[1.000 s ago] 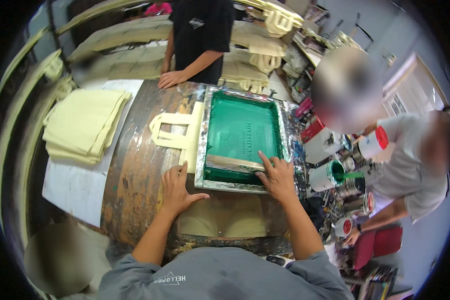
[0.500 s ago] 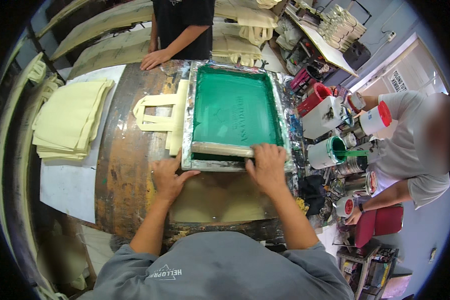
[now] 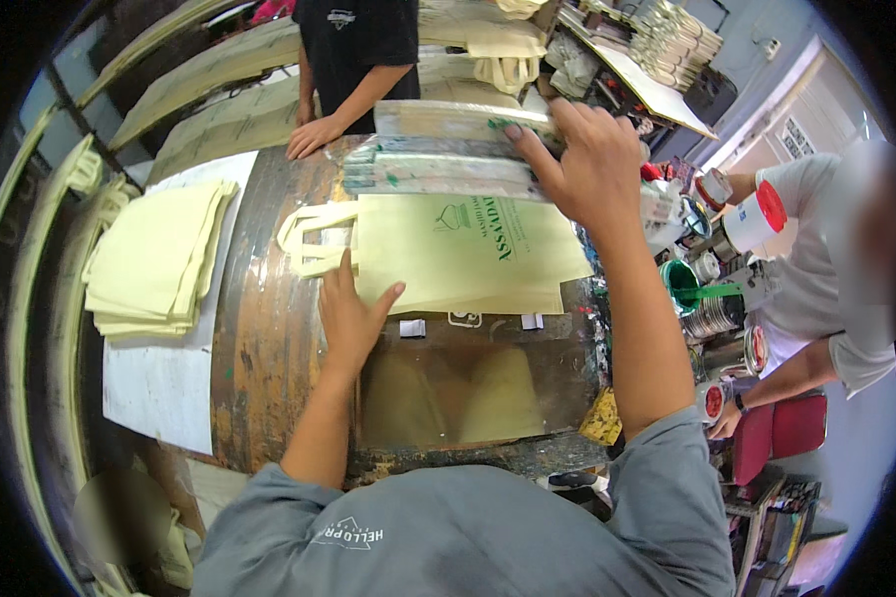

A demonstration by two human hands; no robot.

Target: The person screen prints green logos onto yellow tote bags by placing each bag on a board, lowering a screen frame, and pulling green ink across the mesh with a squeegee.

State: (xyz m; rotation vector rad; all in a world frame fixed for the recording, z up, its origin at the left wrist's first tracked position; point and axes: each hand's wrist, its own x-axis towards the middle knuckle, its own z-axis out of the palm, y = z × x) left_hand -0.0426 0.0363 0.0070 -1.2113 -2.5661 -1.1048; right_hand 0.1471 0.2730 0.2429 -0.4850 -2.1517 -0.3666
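Observation:
A pale yellow fabric tote bag lies flat on the worn table, its handles to the left and a green print on its upper right part. My right hand grips the near edge of a screen printing frame, which is tilted up over the bag's far side. The mesh and its ink are turned out of sight. Beside the bag's left edge, close to the handles, my left hand has its thumb and fingers apart and holds nothing. Whether its fingertips touch the bag I cannot tell.
At left, a stack of bags rests on a white sheet. A person in black leans a hand on the far table edge. Another person stands at right beside paint tins and an open green paint bucket.
The frame has swung up and away from the bag, with my right hand on its near edge, baring the green print. My left hand has left the frame's near corner; the squeegee is out of sight.

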